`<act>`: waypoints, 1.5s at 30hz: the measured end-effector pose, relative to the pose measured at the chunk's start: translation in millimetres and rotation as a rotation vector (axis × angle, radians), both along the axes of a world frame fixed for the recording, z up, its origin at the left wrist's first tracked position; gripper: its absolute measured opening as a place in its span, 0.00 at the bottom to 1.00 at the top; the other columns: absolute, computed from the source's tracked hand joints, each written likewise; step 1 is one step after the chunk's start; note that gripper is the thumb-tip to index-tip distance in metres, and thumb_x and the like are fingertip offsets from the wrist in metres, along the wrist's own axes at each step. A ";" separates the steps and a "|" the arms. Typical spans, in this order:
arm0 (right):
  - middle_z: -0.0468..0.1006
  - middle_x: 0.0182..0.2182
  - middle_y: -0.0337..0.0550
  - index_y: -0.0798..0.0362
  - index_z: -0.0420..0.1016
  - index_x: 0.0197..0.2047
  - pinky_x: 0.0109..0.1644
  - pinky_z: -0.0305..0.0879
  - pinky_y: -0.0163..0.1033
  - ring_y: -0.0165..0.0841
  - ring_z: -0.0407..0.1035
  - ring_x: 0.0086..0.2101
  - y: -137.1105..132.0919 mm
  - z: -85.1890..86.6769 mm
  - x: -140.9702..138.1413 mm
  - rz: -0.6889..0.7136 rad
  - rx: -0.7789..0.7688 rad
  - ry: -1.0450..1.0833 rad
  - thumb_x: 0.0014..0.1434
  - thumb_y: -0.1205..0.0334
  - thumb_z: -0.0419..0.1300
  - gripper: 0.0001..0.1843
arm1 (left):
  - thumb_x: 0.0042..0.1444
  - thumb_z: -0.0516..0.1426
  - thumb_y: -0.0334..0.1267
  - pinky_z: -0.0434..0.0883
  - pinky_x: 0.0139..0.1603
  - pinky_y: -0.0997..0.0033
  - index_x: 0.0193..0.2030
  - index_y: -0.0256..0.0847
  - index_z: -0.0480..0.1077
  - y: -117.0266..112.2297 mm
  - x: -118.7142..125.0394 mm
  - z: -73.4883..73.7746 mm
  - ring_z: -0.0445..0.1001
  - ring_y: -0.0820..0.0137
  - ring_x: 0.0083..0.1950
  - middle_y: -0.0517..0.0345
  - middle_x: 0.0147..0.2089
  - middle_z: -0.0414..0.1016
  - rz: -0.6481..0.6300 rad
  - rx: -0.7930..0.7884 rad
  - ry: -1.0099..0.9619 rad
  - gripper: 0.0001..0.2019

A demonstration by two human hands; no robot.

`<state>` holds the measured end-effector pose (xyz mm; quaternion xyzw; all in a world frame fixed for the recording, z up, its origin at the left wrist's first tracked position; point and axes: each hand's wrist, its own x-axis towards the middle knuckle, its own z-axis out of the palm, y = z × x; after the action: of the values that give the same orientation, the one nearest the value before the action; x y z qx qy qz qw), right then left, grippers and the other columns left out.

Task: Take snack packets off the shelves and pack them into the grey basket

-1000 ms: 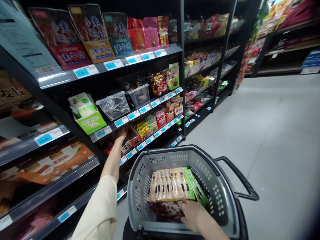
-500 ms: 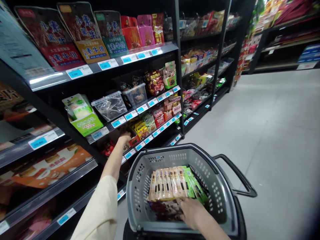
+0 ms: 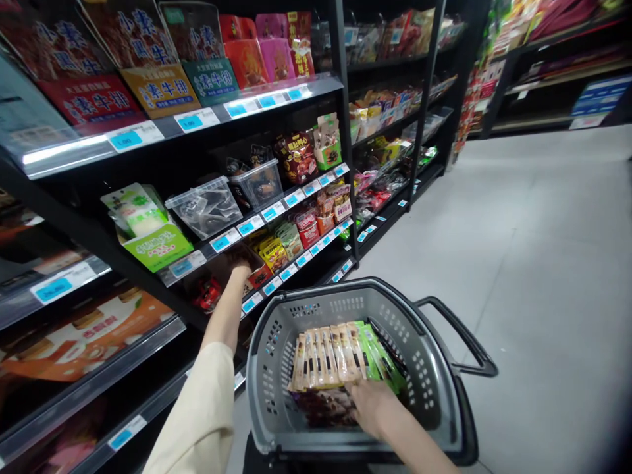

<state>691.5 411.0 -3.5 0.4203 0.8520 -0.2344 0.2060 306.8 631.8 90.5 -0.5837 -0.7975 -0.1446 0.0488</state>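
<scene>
My left hand (image 3: 240, 268) reaches into the black metal shelf (image 3: 279, 280), far left; its grip I cannot tell. My right hand (image 3: 371, 405) lies spread on beige sachets (image 3: 323, 352) in the near grey plastic basket (image 3: 345, 286).

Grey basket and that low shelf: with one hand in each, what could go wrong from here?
The left hand reaches into the low shelf, fingertips hidden among the snack boxes; pulling one out blind might knock neighbours off the edge. The right hand rests on the packets in the basket; leaning on them could crush them or tip the basket.
</scene>
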 end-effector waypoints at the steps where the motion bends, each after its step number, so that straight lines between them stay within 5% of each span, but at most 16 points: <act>1: 0.78 0.58 0.65 0.60 0.73 0.65 0.59 0.72 0.53 0.55 0.74 0.59 -0.7 3.2 -0.1 -0.004 -0.001 0.009 0.65 0.60 0.60 0.27 | 0.57 0.63 0.34 0.61 0.69 0.44 0.51 0.31 0.77 -2.6 2.5 3.3 0.70 0.42 0.66 0.29 0.57 0.76 0.045 -0.008 0.019 0.16; 5: 0.78 0.59 0.63 0.61 0.73 0.65 0.60 0.71 0.50 0.52 0.74 0.59 -3.8 19.2 -1.6 -0.007 -0.030 0.028 0.68 0.59 0.59 0.25 | 0.64 0.50 0.30 0.66 0.65 0.50 0.58 0.26 0.73 -20.0 13.1 9.9 0.72 0.45 0.64 0.26 0.60 0.73 0.122 -0.037 0.048 0.19; 9: 0.76 0.61 0.62 0.60 0.70 0.66 0.61 0.69 0.51 0.51 0.72 0.60 -1.1 19.7 -3.8 0.019 -0.092 0.009 0.70 0.57 0.56 0.26 | 0.68 0.46 0.35 0.63 0.67 0.47 0.56 0.35 0.74 -58.6 37.2 -10.7 0.66 0.47 0.67 0.37 0.61 0.73 -0.044 0.245 0.188 0.19; 11: 0.76 0.61 0.63 0.61 0.69 0.67 0.60 0.69 0.51 0.51 0.72 0.61 3.0 15.3 -2.6 0.025 -0.126 -0.020 0.70 0.58 0.56 0.26 | 0.67 0.47 0.36 0.64 0.67 0.50 0.53 0.37 0.75 -84.4 59.2 -33.6 0.69 0.50 0.64 0.41 0.56 0.75 -0.211 0.176 0.182 0.17; 15: 0.75 0.62 0.64 0.60 0.65 0.70 0.60 0.69 0.49 0.50 0.72 0.61 18.3 8.3 3.0 0.027 -0.124 -0.076 0.72 0.58 0.54 0.27 | 0.66 0.50 0.38 0.69 0.60 0.61 0.49 0.41 0.77 -122.2 106.4 -98.6 0.75 0.57 0.54 0.47 0.49 0.79 -0.705 -0.276 0.060 0.15; 17: 0.73 0.63 0.65 0.61 0.62 0.71 0.61 0.68 0.50 0.50 0.71 0.61 26.9 6.1 4.3 0.021 -0.092 -0.097 0.73 0.58 0.51 0.28 | 0.65 0.52 0.38 0.70 0.60 0.63 0.48 0.43 0.78 -129.3 122.0 -132.5 0.76 0.58 0.55 0.47 0.49 0.80 -0.843 -0.470 -0.015 0.13; 23: 0.75 0.61 0.65 0.62 0.63 0.70 0.58 0.70 0.50 0.51 0.73 0.59 36.2 -7.6 -10.9 0.062 -0.098 -0.169 0.73 0.61 0.51 0.27 | 0.60 0.59 0.36 0.72 0.56 0.66 0.44 0.44 0.79 -132.4 128.1 -208.3 0.80 0.59 0.51 0.48 0.49 0.83 -0.747 -0.617 -0.199 0.09; 31: 0.76 0.61 0.65 0.62 0.67 0.68 0.59 0.69 0.49 0.50 0.72 0.61 26.4 -45.5 -52.6 0.195 -0.169 -0.243 0.72 0.63 0.50 0.25 | 0.56 0.61 0.32 0.71 0.57 0.62 0.43 0.41 0.81 -142.6 135.4 -270.4 0.80 0.54 0.54 0.43 0.49 0.83 -0.752 -0.808 -0.118 0.10; 35: 0.76 0.60 0.64 0.62 0.67 0.68 0.59 0.69 0.47 0.49 0.73 0.59 8.9 -46.5 -49.7 0.224 -0.164 -0.254 0.73 0.60 0.50 0.25 | 0.49 0.63 0.29 0.71 0.54 0.61 0.37 0.41 0.83 -149.2 145.9 -291.2 0.81 0.52 0.50 0.43 0.45 0.84 -0.793 -0.861 -0.183 0.09; 40: 0.79 0.57 0.62 0.59 0.69 0.66 0.59 0.68 0.45 0.47 0.75 0.56 -21.7 -27.3 -32.1 0.210 -0.005 -0.102 0.76 0.48 0.42 0.30 | 0.44 0.63 0.28 0.71 0.51 0.66 0.37 0.45 0.83 -160.4 154.2 -304.5 0.81 0.57 0.46 0.51 0.42 0.85 -0.853 -0.980 -0.238 0.13; 45: 0.83 0.51 0.58 0.58 0.75 0.59 0.57 0.69 0.44 0.46 0.77 0.54 -37.4 -21.9 -32.1 0.167 -0.094 -0.065 0.76 0.41 0.34 0.37 | 0.43 0.62 0.29 0.73 0.50 0.70 0.40 0.45 0.84 -178.6 161.8 -311.8 0.80 0.60 0.46 0.51 0.45 0.85 -0.876 -1.093 -0.257 0.17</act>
<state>659.4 373.7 -25.4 0.3451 0.8651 -0.2421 0.2720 468.6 453.1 -221.3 -0.7697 -0.4475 0.2023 -0.4079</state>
